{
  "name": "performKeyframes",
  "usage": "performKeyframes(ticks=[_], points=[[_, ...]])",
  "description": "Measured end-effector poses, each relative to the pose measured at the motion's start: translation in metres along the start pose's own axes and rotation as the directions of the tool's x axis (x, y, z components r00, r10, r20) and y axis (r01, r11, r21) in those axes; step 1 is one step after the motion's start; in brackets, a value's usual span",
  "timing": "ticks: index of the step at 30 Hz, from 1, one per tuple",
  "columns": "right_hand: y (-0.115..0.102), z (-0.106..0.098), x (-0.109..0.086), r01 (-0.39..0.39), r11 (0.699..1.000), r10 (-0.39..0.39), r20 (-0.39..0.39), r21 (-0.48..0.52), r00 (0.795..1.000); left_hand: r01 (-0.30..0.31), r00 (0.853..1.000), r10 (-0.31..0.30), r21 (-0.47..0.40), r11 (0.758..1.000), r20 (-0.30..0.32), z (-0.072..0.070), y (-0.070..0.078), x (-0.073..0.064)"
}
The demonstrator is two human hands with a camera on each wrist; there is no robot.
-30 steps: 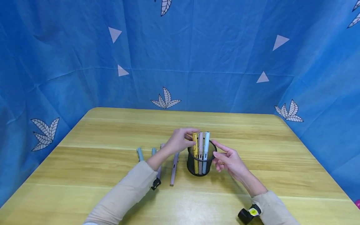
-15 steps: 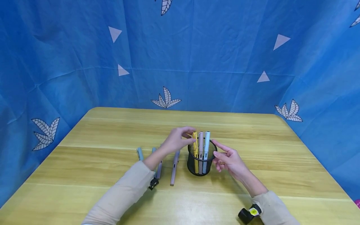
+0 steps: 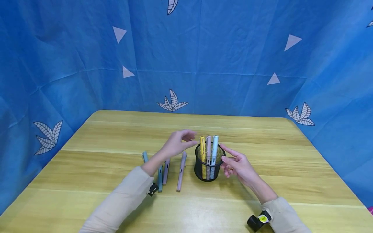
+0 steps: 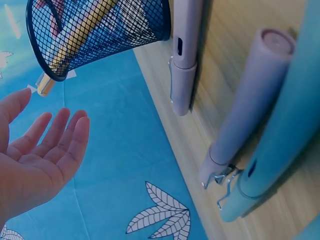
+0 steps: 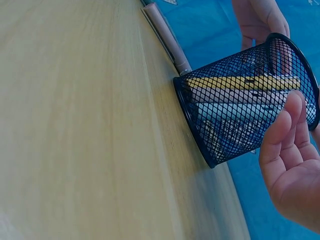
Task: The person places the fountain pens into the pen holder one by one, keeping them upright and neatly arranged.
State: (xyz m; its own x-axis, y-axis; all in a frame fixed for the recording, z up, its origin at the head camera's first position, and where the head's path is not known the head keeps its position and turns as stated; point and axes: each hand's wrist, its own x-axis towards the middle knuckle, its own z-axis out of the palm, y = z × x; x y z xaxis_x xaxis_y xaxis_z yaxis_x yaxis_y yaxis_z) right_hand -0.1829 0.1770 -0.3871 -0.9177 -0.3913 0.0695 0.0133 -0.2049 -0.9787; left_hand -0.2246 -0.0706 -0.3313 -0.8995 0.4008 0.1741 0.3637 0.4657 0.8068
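A black mesh pen holder [image 3: 198,171] stands upright on the table. Inside it lean a yellow pen [image 3: 202,147], a greyish-purple pen [image 3: 208,147] and a light blue pen [image 3: 215,149]. My right hand [image 3: 240,166] holds the holder at its right rim, thumb and forefinger on the edge; in the right wrist view other fingers [image 5: 295,112] lie along the mesh. Just left of the holder my left hand [image 3: 176,142] hovers with nothing in it, its fingers spread and loosely bent, apart from the yellow pen's top.
On the table left of the holder lie a lilac pen [image 3: 181,174], a second lilac pen [image 3: 166,173] and a teal pen [image 3: 160,179]. Another teal pen [image 3: 145,157] is partly behind the left forearm. A blue patterned cloth [image 3: 221,94] hangs beyond the table's far edge.
My left hand has let go of the yellow pen and drawn away to the left. The yellow pen stays in the holder. My right hand keeps its place at the rim.
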Motion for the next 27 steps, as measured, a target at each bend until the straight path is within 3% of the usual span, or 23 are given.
performKeyframes(ticks=[27], points=[[-0.001,0.0,0.0,-0.008,1.0,0.008,-0.006,-0.017,1.0,-0.002,0.999,0.003,0.014,1.0,-0.05,-0.022,-0.017,-0.015]])
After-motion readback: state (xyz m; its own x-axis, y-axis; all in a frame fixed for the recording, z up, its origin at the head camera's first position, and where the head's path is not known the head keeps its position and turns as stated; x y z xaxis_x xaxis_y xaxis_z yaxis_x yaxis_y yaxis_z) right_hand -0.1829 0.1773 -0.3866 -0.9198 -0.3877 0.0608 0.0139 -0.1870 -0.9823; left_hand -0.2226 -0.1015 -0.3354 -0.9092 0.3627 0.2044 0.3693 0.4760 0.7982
